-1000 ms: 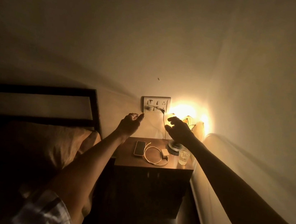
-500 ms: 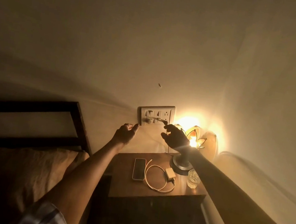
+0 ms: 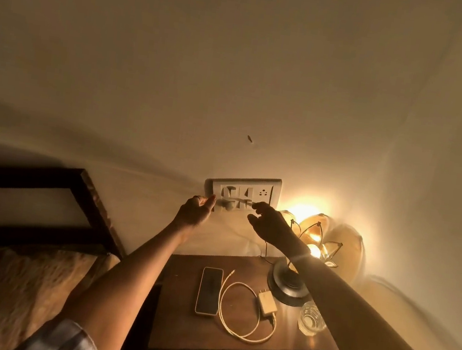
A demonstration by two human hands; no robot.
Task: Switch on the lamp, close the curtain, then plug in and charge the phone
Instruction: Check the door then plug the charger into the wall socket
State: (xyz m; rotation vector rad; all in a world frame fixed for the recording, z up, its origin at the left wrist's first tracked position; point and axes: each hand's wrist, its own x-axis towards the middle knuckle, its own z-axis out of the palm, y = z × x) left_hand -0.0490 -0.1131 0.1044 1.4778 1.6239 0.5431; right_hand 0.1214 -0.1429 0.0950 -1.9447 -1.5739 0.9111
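A lit flower-shaped lamp (image 3: 311,238) on a round metal base glows at the back right of the wooden nightstand (image 3: 174,329). A phone (image 3: 209,291) lies face up on the nightstand, beside a white charger brick (image 3: 267,303) with a coiled cable (image 3: 238,313). The wall switch plate (image 3: 243,192) holds several switches and a socket. My left hand (image 3: 195,212) is raised, fingers loosely curled, at the plate's left edge. My right hand (image 3: 269,224) reaches to the plate's lower right with its fingertips at a switch, empty. No curtain is in view.
A drinking glass (image 3: 311,322) stands at the nightstand's right front. A thin dark lamp cord (image 3: 266,248) hangs below the plate. The bed with its dark headboard (image 3: 44,203) and a pillow (image 3: 18,287) lies to the left. The room corner wall is close on the right.
The view has come closer to the wall and nightstand. Both hands have risen from below the switch plate up to it, the right one now at a switch.
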